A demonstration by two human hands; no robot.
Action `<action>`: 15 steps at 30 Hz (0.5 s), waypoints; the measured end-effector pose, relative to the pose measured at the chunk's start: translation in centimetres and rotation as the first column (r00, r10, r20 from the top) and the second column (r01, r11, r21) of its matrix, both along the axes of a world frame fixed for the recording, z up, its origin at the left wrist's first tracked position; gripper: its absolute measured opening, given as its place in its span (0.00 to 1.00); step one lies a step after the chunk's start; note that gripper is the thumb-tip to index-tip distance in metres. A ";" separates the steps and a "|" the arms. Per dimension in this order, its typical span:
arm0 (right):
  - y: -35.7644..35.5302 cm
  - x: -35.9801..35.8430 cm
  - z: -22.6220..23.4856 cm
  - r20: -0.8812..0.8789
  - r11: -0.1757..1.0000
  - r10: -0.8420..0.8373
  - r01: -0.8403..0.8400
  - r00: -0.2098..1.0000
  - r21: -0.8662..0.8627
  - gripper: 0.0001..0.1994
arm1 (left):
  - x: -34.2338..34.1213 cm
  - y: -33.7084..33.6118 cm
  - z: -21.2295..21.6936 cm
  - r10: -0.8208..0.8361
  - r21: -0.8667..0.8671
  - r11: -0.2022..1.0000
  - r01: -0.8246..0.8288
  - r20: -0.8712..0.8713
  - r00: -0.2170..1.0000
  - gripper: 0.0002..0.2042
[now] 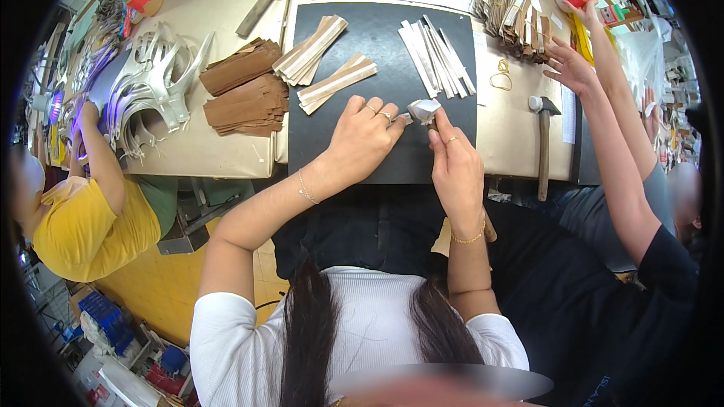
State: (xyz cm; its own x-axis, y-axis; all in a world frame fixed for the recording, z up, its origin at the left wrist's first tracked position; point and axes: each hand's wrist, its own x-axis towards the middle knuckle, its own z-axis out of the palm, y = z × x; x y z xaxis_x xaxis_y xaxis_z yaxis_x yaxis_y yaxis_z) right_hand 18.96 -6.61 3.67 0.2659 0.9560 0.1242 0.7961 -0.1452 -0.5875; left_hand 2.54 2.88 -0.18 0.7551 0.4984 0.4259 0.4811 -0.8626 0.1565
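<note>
You have three hammers [544, 139], two loose brown stacks [245, 105], two brown-and-white piles [311, 49] (that makes four), one white pile [440, 60] and one black mat [377, 34]

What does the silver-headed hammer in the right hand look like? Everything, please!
The silver-headed hammer has a shiny, metal-looking head and a brown, wooden-looking handle. The bare right hand grips the handle, whose end pokes out by the wrist. The head is over the flat black board, near the left hand; whether it touches the board, I can't tell.
</note>
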 end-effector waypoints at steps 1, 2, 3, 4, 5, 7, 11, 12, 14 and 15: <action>0.1 -0.1 -0.1 0.012 1.000 0.007 -0.007 1.000 0.016 0.21 | 0.0 0.0 0.0 -0.002 0.006 1.000 0.002 -0.010 1.000 0.11; 0.2 -0.1 -0.2 0.019 1.000 0.013 -0.013 1.000 0.016 0.21 | 0.0 0.0 0.1 -0.003 0.006 1.000 0.003 -0.015 1.000 0.11; 0.4 -0.1 -0.3 0.027 1.000 0.019 -0.019 0.999 0.020 0.21 | 0.0 0.0 0.1 -0.005 0.007 1.000 0.005 -0.021 1.000 0.11; 0.5 -0.2 -0.4 0.043 0.999 0.026 -0.027 0.999 0.028 0.22 | 0.0 0.0 0.1 -0.006 0.007 1.000 0.007 -0.025 1.000 0.11; 0.6 -0.1 -0.5 0.061 1.000 0.030 -0.030 0.998 -0.005 0.22 | 0.0 0.0 0.1 -0.008 0.002 1.000 0.008 -0.025 1.000 0.11; 0.9 0.0 -0.7 0.109 0.998 0.043 -0.037 0.993 -0.060 0.22 | 0.0 0.1 0.0 -0.011 -0.007 1.000 0.011 -0.025 1.000 0.10; 1.0 0.1 -0.7 0.087 0.999 0.009 -0.012 0.996 0.032 0.21 | -0.1 0.4 -0.2 -0.017 -0.052 0.998 0.018 0.018 1.000 0.09; 0.9 0.1 -0.7 0.065 0.998 0.002 -0.006 0.998 0.065 0.21 | -0.1 0.4 -0.2 -0.018 -0.056 0.998 0.019 0.023 1.000 0.09; 0.9 -0.1 -0.8 0.078 0.999 0.009 -0.012 0.997 0.047 0.21 | -0.1 0.4 -0.2 -0.010 -0.072 0.997 0.013 0.041 0.999 0.09; 0.8 -0.1 -0.8 0.114 1.000 0.024 -0.024 0.993 -0.004 0.22 | -0.1 0.3 -0.2 -0.001 -0.084 0.996 0.006 0.055 0.998 0.09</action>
